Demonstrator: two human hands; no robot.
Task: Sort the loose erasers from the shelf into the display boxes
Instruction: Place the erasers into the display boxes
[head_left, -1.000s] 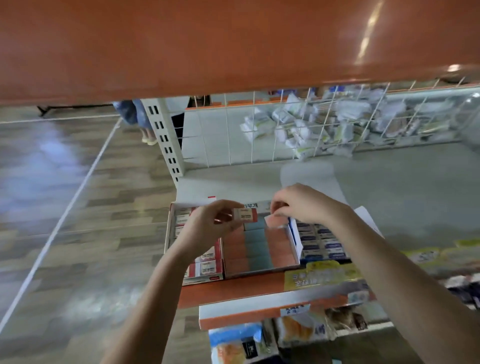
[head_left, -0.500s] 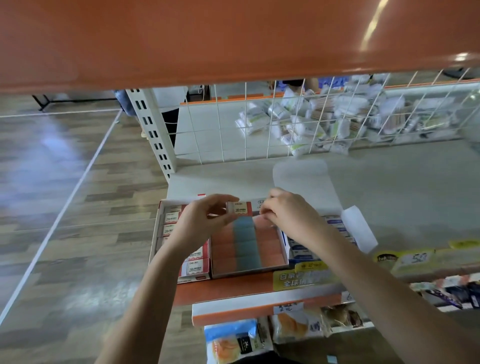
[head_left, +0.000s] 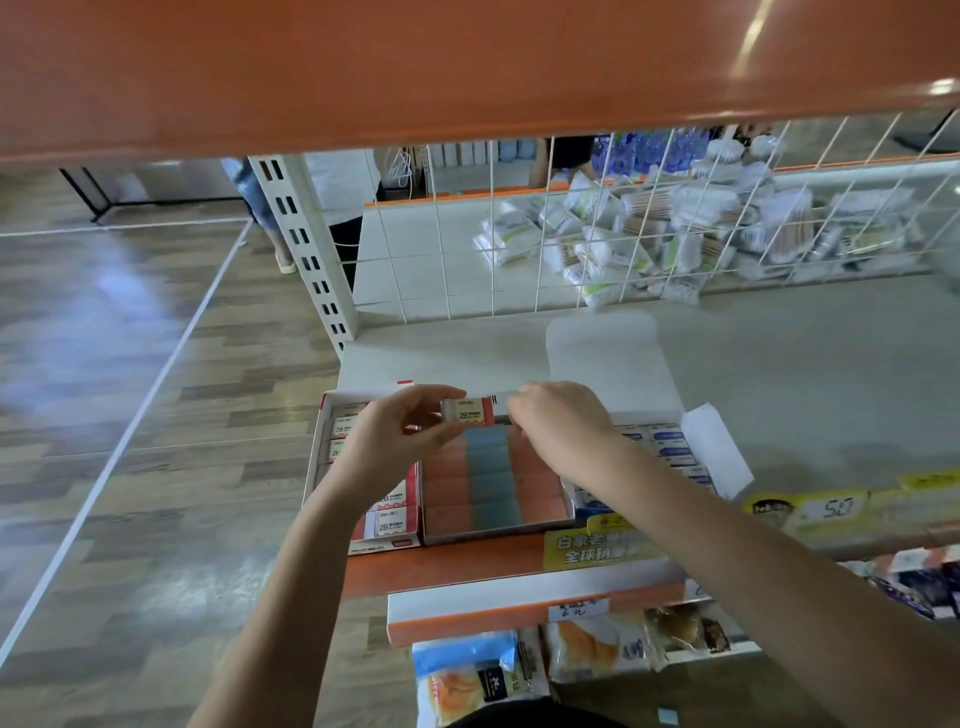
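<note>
Your left hand (head_left: 400, 441) pinches a red-and-white 2B eraser (head_left: 467, 411) between thumb and fingertips, holding it in the air just above the back edge of the boxes. Your right hand (head_left: 563, 434) is right beside it, fingers curled down toward the far end of the middle display box (head_left: 491, 525); whether those fingers grip anything, you cannot tell, since they are hidden under the hand. Directly below your left hand sits the left display box (head_left: 387, 540), holding matching red 2B erasers in rows, with room still showing near its back. Between your hands and toward you, the middle box looks nearly full of orange and blue erasers packed in neat columns. Under your right forearm lies a third display box (head_left: 670, 447) of white-and-blue erasers, its flap open. Judging by this, most sorting looks done: the held 2B eraser belongs in the box beneath your left hand and has not yet been set down. Beyond both hands the grey shelf (head_left: 779, 364) shows no loose erasers that can be made out.
</note>
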